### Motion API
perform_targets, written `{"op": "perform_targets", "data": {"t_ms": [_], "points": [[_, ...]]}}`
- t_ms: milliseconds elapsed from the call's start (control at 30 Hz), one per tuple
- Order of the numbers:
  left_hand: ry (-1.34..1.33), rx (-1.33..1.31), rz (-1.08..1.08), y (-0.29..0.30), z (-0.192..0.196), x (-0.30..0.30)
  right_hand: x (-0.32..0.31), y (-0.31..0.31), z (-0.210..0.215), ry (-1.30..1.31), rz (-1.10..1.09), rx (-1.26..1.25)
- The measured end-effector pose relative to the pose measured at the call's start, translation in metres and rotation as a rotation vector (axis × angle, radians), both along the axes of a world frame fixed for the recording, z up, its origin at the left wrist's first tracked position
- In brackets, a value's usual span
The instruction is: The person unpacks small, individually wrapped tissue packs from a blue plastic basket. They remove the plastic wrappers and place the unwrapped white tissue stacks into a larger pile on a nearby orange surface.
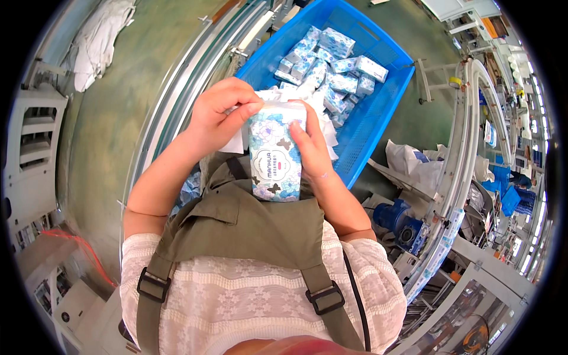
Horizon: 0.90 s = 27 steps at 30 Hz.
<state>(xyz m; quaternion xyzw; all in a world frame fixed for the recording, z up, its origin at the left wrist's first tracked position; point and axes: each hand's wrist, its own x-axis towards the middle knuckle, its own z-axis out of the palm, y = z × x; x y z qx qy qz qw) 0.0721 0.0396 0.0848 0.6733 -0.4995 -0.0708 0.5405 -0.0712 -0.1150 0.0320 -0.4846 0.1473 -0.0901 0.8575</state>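
Close to my chest I hold a tissue pack (pixel 276 151), upright, with blue and lilac flowers and dark butterflies printed on its wrapper. My right hand (pixel 313 142) grips its right side, thumb lying across the front. At the top left corner, my left hand (pixel 226 112) pinches the wrapper's upper edge between thumb and fingers. Loose white tissue sheets (pixel 327 127) or wrapping stick out behind the pack; my hands partly cover them. Beyond lies a blue plastic crate (pixel 378 127) with several similar flowered packs (pixel 336 42) heaped inside.
A conveyor rail (pixel 171 89) curves along the left of the crate. To the right stand a curved conveyor frame (pixel 467 136), a blue motor (pixel 395 216) and white bags (pixel 414 163). White cloth (pixel 100 41) lies at the far left, and an orange cable (pixel 89 251) trails below.
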Motion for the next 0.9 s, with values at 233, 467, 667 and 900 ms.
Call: {"op": "perform_targets", "data": {"t_ms": [233, 467, 667, 900], "points": [[-0.408, 0.014, 0.114, -0.001, 0.012, -0.021, 0.000, 0.005, 0.008, -0.017, -0.093, -0.179], [-0.277, 0.152, -0.013, -0.006, 0.007, -0.015, -0.002, 0.009, 0.015, 0.023, -0.092, -0.406], [-0.365, 0.211, -0.182, 0.007, -0.022, -0.036, -0.001, 0.011, -0.014, 0.136, -0.129, -0.345], [-0.207, 0.141, -0.043, 0.018, -0.047, -0.040, -0.003, -0.012, -0.017, -0.009, -0.346, -0.242]]}}
